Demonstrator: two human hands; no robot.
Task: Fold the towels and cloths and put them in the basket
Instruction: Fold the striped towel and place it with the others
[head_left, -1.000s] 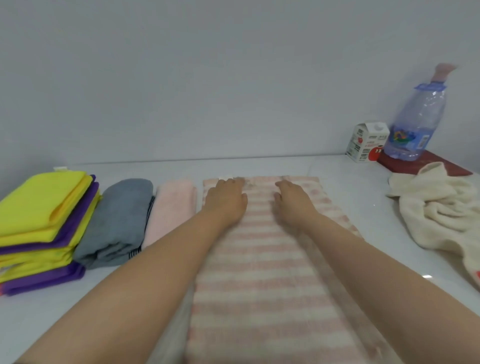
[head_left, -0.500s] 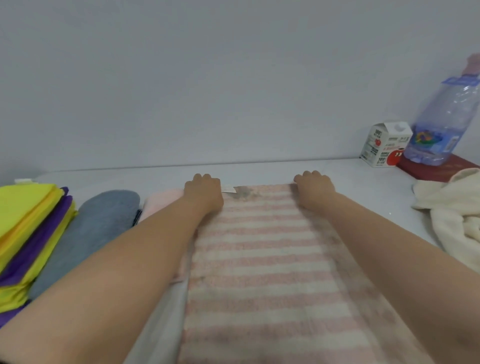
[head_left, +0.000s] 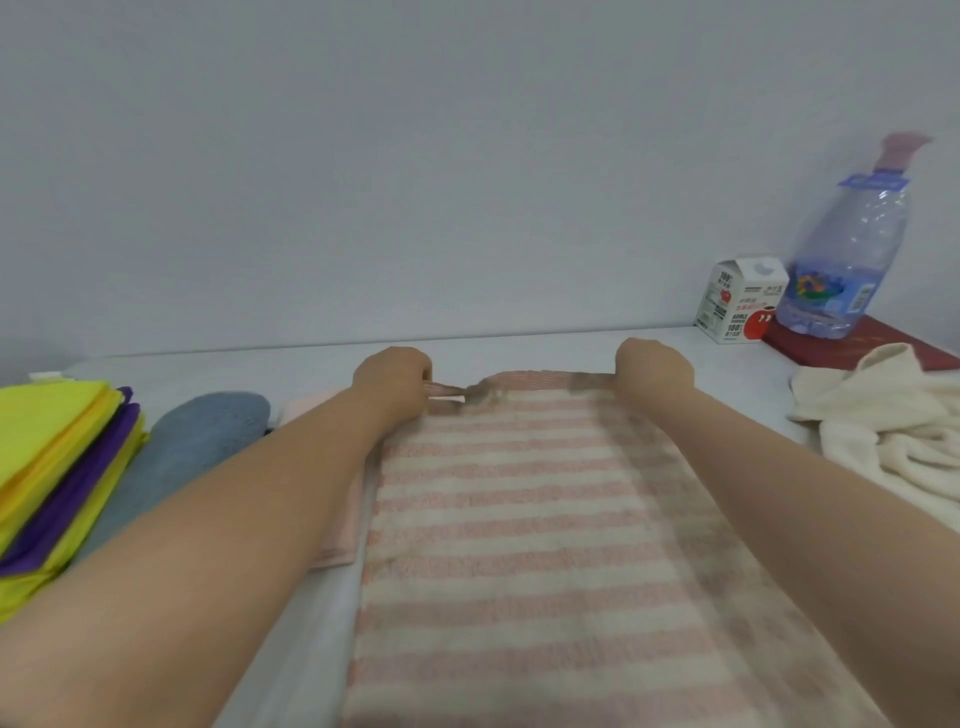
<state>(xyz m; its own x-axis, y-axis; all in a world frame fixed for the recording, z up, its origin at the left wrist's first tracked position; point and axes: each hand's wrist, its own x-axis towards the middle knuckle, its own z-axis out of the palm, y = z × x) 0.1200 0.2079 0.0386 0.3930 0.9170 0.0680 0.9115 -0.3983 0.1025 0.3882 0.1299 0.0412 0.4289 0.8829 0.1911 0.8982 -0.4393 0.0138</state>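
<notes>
Pinching far edge of striped towel (head_left: 519, 519): left hand (head_left: 392, 382) grip curled on far-left corner, right hand (head_left: 654, 371) grip on far-right; rest flat on tabletop (head_left: 519, 353)

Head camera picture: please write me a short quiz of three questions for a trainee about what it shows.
1. True or false: the left hand and the right hand both grip the far edge of the striped towel.
2. What lies on the table to the right of the striped towel? A) a crumpled cream towel B) a stack of plates C) a pair of shoes
3. Fill in: the juice carton stands beside a clear plastic ____.
Key: 1 true; 2 A; 3 bottle.
</notes>
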